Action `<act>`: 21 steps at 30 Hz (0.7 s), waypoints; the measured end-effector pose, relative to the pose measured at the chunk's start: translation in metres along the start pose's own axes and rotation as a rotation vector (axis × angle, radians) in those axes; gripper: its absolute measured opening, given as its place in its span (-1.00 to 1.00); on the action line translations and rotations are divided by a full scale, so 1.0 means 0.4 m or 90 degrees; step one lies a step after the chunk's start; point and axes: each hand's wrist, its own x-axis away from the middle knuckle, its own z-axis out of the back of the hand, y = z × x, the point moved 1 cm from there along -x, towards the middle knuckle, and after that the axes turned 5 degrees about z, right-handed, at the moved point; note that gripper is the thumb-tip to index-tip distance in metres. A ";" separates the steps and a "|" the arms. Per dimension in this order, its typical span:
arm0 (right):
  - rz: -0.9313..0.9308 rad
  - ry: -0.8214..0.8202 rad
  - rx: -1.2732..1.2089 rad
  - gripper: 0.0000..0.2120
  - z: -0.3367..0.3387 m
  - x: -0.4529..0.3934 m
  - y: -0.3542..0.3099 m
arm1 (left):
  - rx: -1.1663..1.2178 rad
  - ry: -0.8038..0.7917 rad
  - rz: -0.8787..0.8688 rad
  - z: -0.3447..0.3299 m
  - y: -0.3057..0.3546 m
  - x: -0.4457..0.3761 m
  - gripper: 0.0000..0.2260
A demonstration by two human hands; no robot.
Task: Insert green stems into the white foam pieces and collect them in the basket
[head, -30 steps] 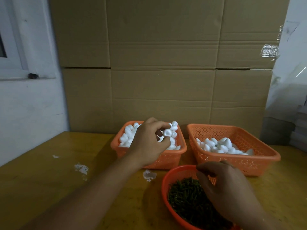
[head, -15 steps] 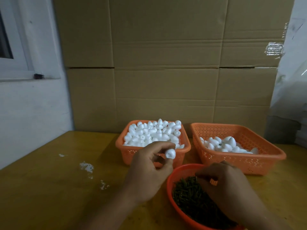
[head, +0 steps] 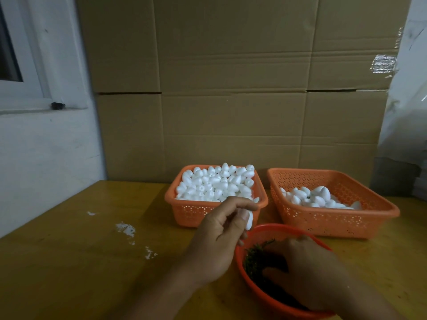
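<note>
White foam, one small egg-shaped piece [head: 249, 220], is pinched between the thumb and fingertips of the left hand [head: 217, 245], held just above the near-left rim of the round orange bowl [head: 261, 229]. The right hand [head: 309, 271] is down inside that bowl with its fingers spread over the pile of green stems [head: 256, 257]; whether it has one between its fingertips I cannot tell, since the hand covers them.

The step in hand looks like picking out a single stem to meet the foam piece. To do it well, the right hand should lift just one stem clear of the tangle, gripping it close to the end that goes in so it does not bend. The left should turn the piece so that its hole, if it has one like those in the far-left basket, faces the stem, and squeeze lightly, as foam probably dents easily.

The foam piece is smooth, matt and bright, with nothing in it yet. Loose pieces heap up in the small orange basket [head: 184, 211] just beyond the left hand. The wider orange basket [head: 335, 225] to the right holds a shallower layer, presumably the finished ones. White crumbs [head: 126, 228] dot the yellow wooden table [head: 69, 262] to the left.
</note>
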 end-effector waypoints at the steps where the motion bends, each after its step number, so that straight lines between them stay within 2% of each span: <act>1: 0.008 -0.013 0.002 -0.72 -0.001 -0.002 -0.005 | 0.044 -0.020 0.015 0.000 -0.001 0.000 -0.80; 5: -0.009 -0.024 0.021 -0.77 -0.004 -0.009 -0.009 | 0.147 -0.061 0.049 -0.007 -0.009 -0.002 -0.64; 14: -0.041 0.008 -0.020 -0.85 -0.008 -0.007 0.001 | 0.153 -0.003 0.064 -0.013 -0.019 -0.006 -0.79; 19: -0.051 0.082 -0.049 -0.89 -0.003 -0.002 0.005 | 0.184 0.016 0.067 -0.016 -0.015 -0.006 -0.82; 21: -0.044 0.124 -0.064 -0.88 -0.001 0.000 0.005 | 0.231 0.023 0.075 -0.016 -0.008 -0.005 -0.77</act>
